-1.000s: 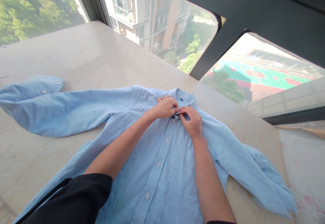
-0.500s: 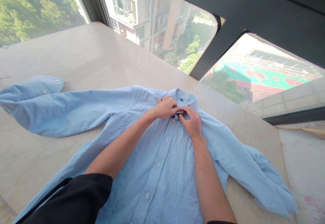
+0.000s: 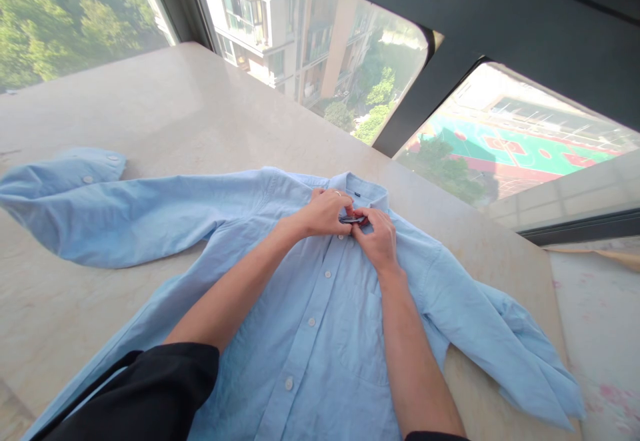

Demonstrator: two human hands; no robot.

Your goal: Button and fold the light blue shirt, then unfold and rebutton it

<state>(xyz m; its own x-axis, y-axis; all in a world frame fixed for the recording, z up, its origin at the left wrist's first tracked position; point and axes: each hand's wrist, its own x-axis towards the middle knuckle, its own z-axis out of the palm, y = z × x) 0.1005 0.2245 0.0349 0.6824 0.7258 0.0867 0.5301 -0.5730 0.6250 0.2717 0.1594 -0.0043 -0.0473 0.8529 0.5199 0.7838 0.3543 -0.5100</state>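
A light blue button-up shirt (image 3: 350, 321) lies front side up, its collar (image 3: 367, 191) at the far end. Just below the collar opening, both hands meet over the top of the button placket. My left hand (image 3: 327, 212) has its thumb and fingers closed around one side of a small dark-and-red item (image 3: 353, 219). From the other side, my right hand (image 3: 376, 231) pinches the same item. Fingers hide most of it, so I cannot tell its kind. White buttons run down the placket below the hands.
The shirt lies on a pale stone-like ledge (image 3: 165, 104) beside windows with dark frames (image 3: 407, 121). Its left-side sleeve (image 3: 140, 217) stretches outward with the cuff folded back; the other sleeve (image 3: 505, 344) angles down to the right. Floral fabric (image 3: 600, 334) is at the right edge.
My left fingers have lifted and spread slightly around the small item, so more of its dark and red parts show. My right hand has barely moved; the shirt lies as before.
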